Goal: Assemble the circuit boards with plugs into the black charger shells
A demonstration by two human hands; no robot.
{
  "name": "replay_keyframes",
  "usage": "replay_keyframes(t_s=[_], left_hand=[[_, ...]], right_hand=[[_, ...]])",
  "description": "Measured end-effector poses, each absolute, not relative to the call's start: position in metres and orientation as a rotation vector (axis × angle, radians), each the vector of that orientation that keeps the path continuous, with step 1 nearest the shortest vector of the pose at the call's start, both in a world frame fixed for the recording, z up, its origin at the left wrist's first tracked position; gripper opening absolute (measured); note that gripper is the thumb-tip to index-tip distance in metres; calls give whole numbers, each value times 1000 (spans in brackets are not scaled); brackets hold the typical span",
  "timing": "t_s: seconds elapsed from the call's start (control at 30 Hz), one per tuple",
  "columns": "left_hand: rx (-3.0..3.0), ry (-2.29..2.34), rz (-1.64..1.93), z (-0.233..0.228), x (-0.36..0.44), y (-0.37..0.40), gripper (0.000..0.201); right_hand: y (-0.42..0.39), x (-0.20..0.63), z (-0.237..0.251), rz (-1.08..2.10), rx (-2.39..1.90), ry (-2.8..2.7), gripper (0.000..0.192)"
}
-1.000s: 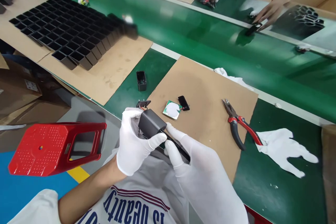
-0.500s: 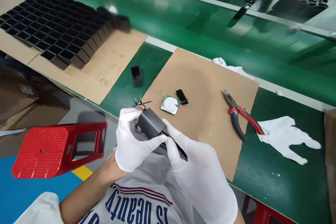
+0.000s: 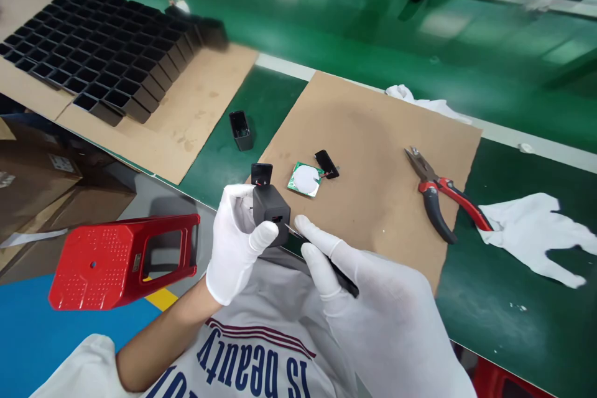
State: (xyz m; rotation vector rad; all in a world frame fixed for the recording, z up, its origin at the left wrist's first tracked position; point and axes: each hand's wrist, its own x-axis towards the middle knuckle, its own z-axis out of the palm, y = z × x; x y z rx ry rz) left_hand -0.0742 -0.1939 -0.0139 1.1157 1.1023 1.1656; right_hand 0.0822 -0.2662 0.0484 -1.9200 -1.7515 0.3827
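Observation:
My left hand (image 3: 236,245), in a white glove, grips a small black charger housing (image 3: 271,211) just above the table's near edge. A loosened black end piece (image 3: 261,173) sticks up from its far side. My right hand (image 3: 373,308), also gloved, holds a thin dark tool (image 3: 326,261) whose tip touches the housing's near face. On the brown cardboard sheet (image 3: 373,149) beyond lie a small green circuit board with a white pad (image 3: 305,179) and a black cap (image 3: 326,163).
An empty black housing (image 3: 240,130) stands on the green mat. Rows of black housings (image 3: 102,56) fill the cardboard at left. Red-handled pliers (image 3: 441,193) and a loose white glove (image 3: 541,233) lie at right. A red stool (image 3: 119,258) is below the table, and a green conveyor (image 3: 354,18) runs behind.
My left hand has turned the housing so that its end face points toward me. The view has shifted, and the co-worker's hands across the conveyor have left it.

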Motion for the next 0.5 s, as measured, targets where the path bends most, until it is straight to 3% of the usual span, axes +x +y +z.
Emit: replay_keyframes(t_s=[0.5], left_hand=[[1168,1072,1225,-20,-64,-202,62]], right_hand=[[-263,73,47,69,-2057,-1849,38]])
